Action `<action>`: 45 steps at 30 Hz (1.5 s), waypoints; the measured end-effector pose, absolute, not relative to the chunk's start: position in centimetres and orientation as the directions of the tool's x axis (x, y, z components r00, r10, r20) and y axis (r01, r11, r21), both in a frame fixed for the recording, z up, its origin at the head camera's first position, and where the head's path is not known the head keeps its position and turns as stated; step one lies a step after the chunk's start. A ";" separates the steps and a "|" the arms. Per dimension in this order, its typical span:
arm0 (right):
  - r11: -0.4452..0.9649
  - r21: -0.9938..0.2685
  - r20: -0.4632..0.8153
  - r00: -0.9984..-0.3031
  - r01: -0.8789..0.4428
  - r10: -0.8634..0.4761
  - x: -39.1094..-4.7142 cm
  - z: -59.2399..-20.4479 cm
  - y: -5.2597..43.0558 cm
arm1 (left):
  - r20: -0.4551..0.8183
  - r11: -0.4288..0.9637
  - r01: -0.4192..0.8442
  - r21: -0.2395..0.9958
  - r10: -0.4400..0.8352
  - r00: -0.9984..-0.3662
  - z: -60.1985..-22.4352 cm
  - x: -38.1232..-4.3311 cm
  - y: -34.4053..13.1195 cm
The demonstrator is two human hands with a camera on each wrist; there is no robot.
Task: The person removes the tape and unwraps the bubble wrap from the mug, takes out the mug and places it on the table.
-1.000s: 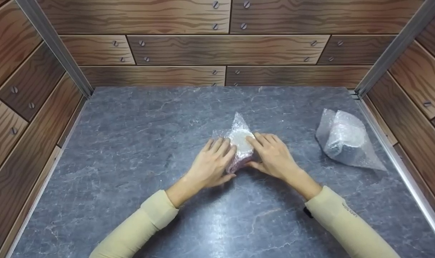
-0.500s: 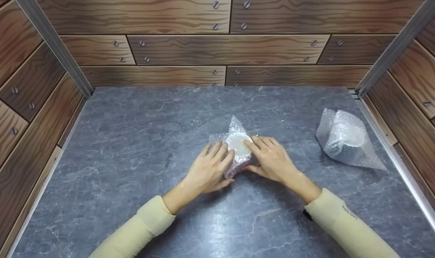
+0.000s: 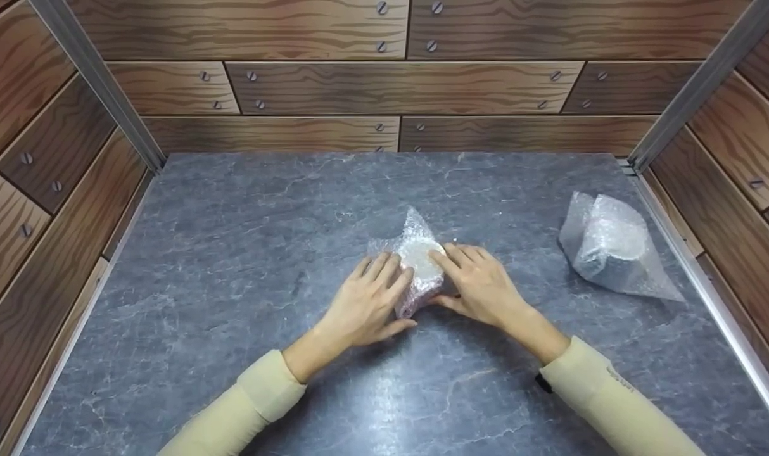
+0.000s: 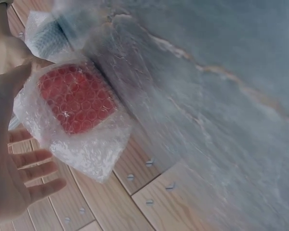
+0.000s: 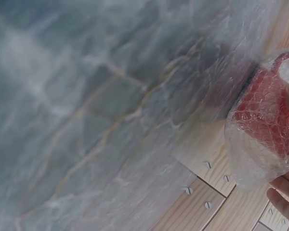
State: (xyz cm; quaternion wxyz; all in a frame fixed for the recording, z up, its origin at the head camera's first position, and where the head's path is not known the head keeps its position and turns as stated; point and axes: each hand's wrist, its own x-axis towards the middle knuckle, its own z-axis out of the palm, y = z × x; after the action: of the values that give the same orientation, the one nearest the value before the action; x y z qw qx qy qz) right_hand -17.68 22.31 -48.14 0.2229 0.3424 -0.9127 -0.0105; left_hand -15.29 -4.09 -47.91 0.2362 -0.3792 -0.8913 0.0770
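Near the middle of the table stands a bubble-wrapped red object point(image 3: 420, 263) with a round pale top. Its red side shows through the clear bubbles in both wrist views, and a loose point of wrap sticks up behind it. My right hand point(image 3: 486, 282) grips it from the right, forefinger on the top and thumb low at the near side. On the left side, my left hand point(image 3: 365, 297) lies against the wrap with fingers extended, its thumb stretched out near the bottom edge. In the left wrist view these left fingers point(image 4: 38, 171) are spread beside the package.
A second bubble-wrapped bundle point(image 3: 612, 247) sits at the right of the grey marbled table point(image 3: 232, 253), its loose flap toward the right edge. Wood-patterned walls point(image 3: 308, 88) and metal rails point(image 3: 707, 82) enclose the table at the back and sides.
The wrapped red object and both hands have shifted slightly toward the person and a little left. The right hand keeps its grip; the second bundle has not moved.
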 end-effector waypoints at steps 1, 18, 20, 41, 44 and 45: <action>0.766 0.172 0.398 -0.668 -0.619 -0.629 -17.6 -48.1 22.3 | 0.367 0.702 0.642 -0.308 0.711 -0.600 -47.9 -15.4 -4.2; 0.803 0.109 0.361 -0.729 -0.586 -0.582 -16.1 -47.4 22.6 | 0.396 0.699 0.690 -0.188 0.697 -0.598 -47.8 -17.4 -5.6; 0.816 0.075 0.380 -0.740 -0.573 -0.554 -15.8 -47.3 22.5 | 0.388 0.681 0.710 -0.178 0.712 -0.586 -47.7 -17.8 -5.8; 0.915 -0.067 0.520 -0.796 -0.398 -0.309 -12.6 -46.8 19.5 | 0.342 0.601 0.781 -0.168 0.779 -0.526 -48.0 -21.4 -7.2; 0.925 -0.038 0.524 -0.795 -0.378 -0.304 -12.5 -46.9 19.0 | 0.338 0.601 0.781 -0.168 0.779 -0.528 -48.0 -21.5 -7.3; 0.927 -0.029 0.523 -0.796 -0.373 -0.303 -12.5 -46.9 18.9 | 0.338 0.600 0.782 -0.169 0.780 -0.526 -48.0 -21.6 -7.3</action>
State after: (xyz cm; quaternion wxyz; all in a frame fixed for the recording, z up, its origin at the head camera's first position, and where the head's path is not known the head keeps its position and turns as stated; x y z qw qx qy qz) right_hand -12.45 18.90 -46.88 0.2644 0.1788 -0.9454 0.0655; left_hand -21.59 -7.26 -47.97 0.1924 -0.4470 -0.8736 -0.0019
